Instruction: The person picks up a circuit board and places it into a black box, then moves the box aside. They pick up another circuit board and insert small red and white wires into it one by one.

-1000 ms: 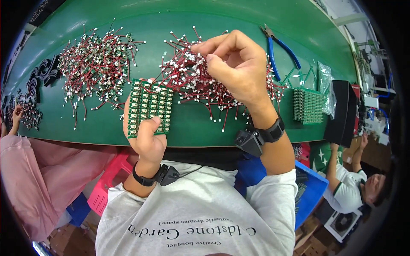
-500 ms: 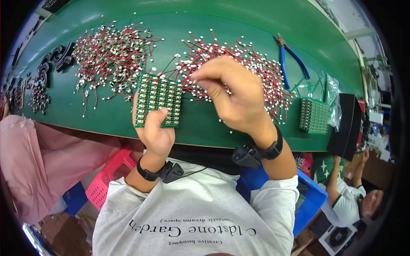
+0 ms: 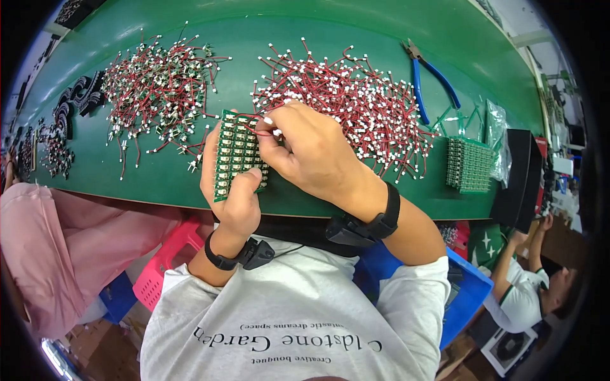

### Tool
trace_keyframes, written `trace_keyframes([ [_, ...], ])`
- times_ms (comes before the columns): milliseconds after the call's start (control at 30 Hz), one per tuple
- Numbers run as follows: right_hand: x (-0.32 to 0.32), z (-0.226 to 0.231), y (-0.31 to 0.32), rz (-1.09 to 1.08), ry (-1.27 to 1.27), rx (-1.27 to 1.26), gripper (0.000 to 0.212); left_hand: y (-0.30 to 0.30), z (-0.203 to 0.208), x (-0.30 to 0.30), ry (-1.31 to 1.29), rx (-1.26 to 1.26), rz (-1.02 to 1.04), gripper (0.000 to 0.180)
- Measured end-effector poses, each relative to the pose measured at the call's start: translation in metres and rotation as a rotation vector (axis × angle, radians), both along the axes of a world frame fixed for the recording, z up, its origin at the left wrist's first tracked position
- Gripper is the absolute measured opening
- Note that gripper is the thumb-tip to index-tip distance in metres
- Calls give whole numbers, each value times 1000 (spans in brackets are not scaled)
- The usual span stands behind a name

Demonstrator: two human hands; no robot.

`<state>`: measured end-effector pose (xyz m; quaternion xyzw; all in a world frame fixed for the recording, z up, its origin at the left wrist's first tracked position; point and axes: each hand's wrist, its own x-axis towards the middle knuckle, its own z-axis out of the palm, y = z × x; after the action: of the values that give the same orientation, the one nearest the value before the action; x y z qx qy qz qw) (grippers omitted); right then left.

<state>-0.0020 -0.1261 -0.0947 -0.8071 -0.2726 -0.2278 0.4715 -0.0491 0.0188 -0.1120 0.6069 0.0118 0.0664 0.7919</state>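
Observation:
My left hand (image 3: 234,206) grips a green circuit board panel (image 3: 240,151) by its left edge, thumb pressed on its face near the lower right. Rows of small white connectors cover the panel. At its upper right, my right hand (image 3: 321,149) is closed in a pinch on a short red-and-black wire lead (image 3: 254,131) with white plugs. One end of the lead lies over the panel's top rows; whether it is seated in a connector I cannot tell. Beyond my right hand spreads a heap of similar wire leads (image 3: 362,105).
Wired small boards form another heap (image 3: 155,89) at the left. Black curved strips (image 3: 82,95) and small parts (image 3: 57,155) lie farther left. Blue-handled cutters (image 3: 417,76), stacked green panels (image 3: 469,166), a clear bag (image 3: 497,146) and a black box (image 3: 520,181) sit right. People sit on both sides.
My right hand has moved left and down, from above the wire heap to the panel, bringing a wire lead. The panel in my left hand has turned slightly and shifted.

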Motion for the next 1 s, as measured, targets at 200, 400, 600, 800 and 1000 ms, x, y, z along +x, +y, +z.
trace_keyframes([
  [200,-5,-1,1,-14,69,32,17,0,-2,-1,-6,33,1,68],
  [400,-5,0,0,-31,67,-11,16,-1,-5,2,-78,31,10,69],
  [600,-5,0,-2,-18,76,-37,17,-1,0,2,-61,73,-14,68],
  [800,-8,0,2,-70,-97,-196,19,2,-10,5,-119,166,25,67],
  [1000,-7,1,-4,-104,-25,-177,19,-3,4,1,-18,56,-28,67],
])
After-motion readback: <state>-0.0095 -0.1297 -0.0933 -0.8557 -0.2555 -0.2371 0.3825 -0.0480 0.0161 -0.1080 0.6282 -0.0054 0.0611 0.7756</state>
